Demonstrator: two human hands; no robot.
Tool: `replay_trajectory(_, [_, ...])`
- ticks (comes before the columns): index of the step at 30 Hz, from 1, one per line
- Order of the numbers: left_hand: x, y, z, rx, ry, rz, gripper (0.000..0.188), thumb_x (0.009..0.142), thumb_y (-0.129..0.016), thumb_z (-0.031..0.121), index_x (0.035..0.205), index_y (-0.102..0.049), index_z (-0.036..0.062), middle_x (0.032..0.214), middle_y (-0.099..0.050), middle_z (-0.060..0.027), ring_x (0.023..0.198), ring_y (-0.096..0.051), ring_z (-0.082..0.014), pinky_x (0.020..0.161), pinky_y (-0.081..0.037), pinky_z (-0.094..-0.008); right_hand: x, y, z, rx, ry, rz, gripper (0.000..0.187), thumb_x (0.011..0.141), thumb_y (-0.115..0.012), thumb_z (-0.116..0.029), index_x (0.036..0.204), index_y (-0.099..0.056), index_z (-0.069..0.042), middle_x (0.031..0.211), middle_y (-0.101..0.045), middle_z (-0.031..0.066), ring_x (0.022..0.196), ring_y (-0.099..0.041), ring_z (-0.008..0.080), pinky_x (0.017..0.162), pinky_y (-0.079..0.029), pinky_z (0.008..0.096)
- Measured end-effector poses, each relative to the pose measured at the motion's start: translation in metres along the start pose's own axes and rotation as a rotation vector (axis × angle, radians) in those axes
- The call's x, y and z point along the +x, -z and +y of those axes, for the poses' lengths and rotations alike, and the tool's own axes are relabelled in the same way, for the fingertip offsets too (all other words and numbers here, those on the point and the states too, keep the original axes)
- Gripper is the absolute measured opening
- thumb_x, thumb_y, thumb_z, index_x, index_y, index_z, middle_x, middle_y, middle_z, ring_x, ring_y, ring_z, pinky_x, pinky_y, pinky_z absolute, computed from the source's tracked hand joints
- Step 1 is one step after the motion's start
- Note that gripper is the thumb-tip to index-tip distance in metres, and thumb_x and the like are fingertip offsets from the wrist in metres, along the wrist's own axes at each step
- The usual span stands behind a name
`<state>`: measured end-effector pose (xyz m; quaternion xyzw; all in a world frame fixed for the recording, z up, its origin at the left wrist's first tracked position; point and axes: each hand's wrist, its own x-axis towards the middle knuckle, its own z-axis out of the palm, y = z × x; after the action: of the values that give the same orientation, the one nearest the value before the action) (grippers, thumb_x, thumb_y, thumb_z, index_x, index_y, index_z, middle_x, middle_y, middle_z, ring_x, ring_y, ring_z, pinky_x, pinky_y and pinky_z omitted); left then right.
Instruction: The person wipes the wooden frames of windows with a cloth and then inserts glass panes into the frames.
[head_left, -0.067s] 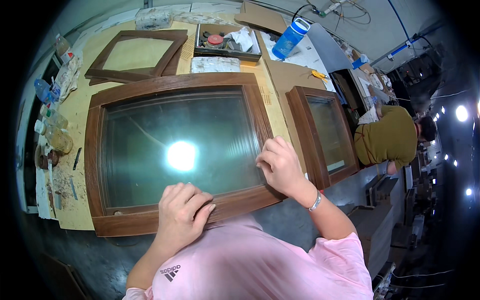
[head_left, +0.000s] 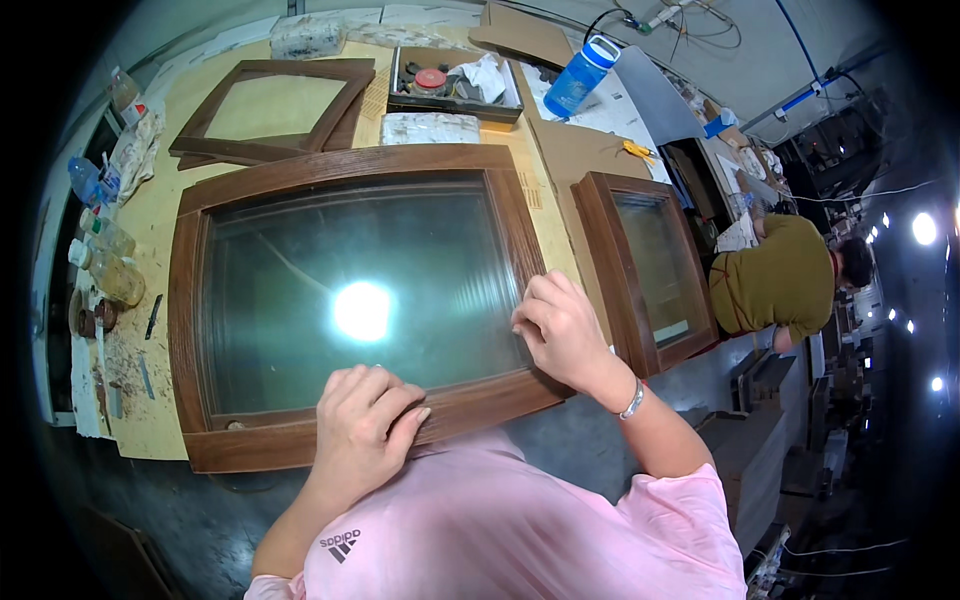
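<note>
A brown wood-framed glass panel (head_left: 340, 168) lies flat before me, a bright lamp reflected in its glass. Over its near rail is my left hand (head_left: 362, 420), fingers curled and thumb bent in; what they hold, if anything, is hidden. My right hand (head_left: 556, 330), with a silver bracelet at the wrist, is at the panel's near right corner. Its thumb and fingers are drawn into a pinch by the edge of the glass. Anything between those fingertips is too small or covered to make out.
Right of the panel stands a narrower wood-framed glass panel (head_left: 610, 230). Further back are brown wooden frames (head_left: 225, 153), an open box (head_left: 455, 110), a blue bottle (head_left: 572, 88) and yellow pliers (head_left: 637, 150). Bottles (head_left: 118, 278) line the left edge. A person (head_left: 775, 275) bends over at the right.
</note>
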<state>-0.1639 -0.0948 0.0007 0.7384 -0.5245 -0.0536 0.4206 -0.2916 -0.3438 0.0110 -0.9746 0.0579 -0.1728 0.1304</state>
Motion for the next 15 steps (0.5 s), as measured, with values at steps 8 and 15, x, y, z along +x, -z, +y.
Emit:
replay_trajectory(8, [0.0, 0.0, 0.0, -0.008, 0.001, 0.001, 0.015, 0.075, -0.075, 0.014, 0.085, -0.069, 0.0049, 0.081, -0.061, -0.0065, 0.076, -0.056, -0.0259, 0.072, -0.041, -0.0383, 0.01, 0.003, 0.005, -0.055, 0.103, -0.144, 0.015, 0.071, -0.067, 0.003, 0.075, -0.054, -0.003, 0.082, -0.048, 0.0114, 0.081, -0.048, 0.0305, 0.072, -0.044, 0.0393])
replay_trajectory(15, [-0.001, 0.001, -0.001, -0.007, 0.0, 0.0, 0.015, 0.074, -0.075, 0.014, 0.084, -0.07, 0.0048, 0.08, -0.061, -0.0066, 0.076, -0.056, -0.0259, 0.071, -0.041, -0.0383, 0.012, 0.004, 0.016, 0.068, 0.132, -0.16, 0.015, 0.072, -0.068, 0.001, 0.078, -0.055, -0.003, 0.083, -0.048, 0.0113, 0.081, -0.048, 0.0303, 0.071, -0.044, 0.0384])
